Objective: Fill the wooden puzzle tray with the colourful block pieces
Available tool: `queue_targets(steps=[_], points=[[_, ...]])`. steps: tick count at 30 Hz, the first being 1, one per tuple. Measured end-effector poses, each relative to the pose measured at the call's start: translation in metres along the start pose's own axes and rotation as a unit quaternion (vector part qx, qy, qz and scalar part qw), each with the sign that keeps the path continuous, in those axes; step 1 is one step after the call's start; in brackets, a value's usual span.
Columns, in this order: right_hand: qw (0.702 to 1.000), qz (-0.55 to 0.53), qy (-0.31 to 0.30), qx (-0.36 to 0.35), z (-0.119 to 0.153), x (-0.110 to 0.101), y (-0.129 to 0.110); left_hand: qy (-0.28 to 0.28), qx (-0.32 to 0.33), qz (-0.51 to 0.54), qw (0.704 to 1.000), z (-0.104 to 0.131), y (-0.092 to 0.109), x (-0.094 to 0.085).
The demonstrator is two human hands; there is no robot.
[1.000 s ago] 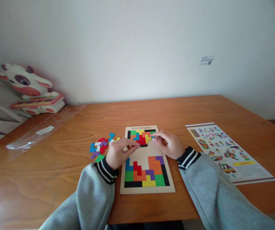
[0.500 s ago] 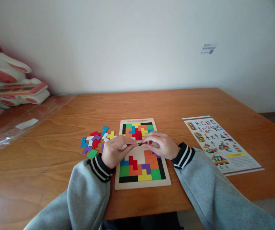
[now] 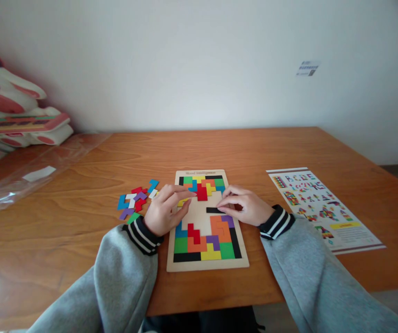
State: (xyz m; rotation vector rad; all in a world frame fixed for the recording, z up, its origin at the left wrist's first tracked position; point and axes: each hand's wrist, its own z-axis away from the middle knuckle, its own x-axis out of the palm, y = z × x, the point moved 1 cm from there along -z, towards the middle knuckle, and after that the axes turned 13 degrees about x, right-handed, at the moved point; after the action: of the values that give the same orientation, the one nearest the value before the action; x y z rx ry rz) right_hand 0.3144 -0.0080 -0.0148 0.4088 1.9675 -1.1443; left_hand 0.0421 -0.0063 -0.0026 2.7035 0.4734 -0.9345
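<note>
A wooden puzzle board lies in front of me, with coloured block pieces filling its far and near ends and bare wood across its middle. My right hand is over the board's right side, its thumb and fingers closed on the right end of a black straight puzzle piece. That piece lies crosswise, just above an orange piece. Over the left side, my left hand has thumb and forefinger apart with nothing between them. Its forefinger points toward a red piece.
Left of the board lies a loose pile of puzzle pieces, among them a blue one and a purple one. A printed pattern sheet rests at the right. Clear plastic wrapping and a cow-shaped toy are at the left.
My hands have moved apart. The left has let go of the black piece and drawn left; the right has shifted right with it, and the piece now shows flat over the board.
</note>
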Motion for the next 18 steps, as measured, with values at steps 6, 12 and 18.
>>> queue_targets(steps=[6, 12, 18], points=[[1.000, 0.007, -0.022, 0.005, 0.006, -0.005, 0.000, -0.004, -0.009, -0.012, 1.000, 0.000, -0.001, 0.000], [0.999, -0.014, -0.040, 0.014, 0.008, -0.011, -0.002, 0.002, 0.019, -0.027, 0.999, 0.002, -0.004, -0.002], [0.997, -0.034, -0.036, 0.053, 0.006, -0.008, -0.002, 0.007, 0.046, -0.109, 0.993, 0.017, -0.031, -0.035]])
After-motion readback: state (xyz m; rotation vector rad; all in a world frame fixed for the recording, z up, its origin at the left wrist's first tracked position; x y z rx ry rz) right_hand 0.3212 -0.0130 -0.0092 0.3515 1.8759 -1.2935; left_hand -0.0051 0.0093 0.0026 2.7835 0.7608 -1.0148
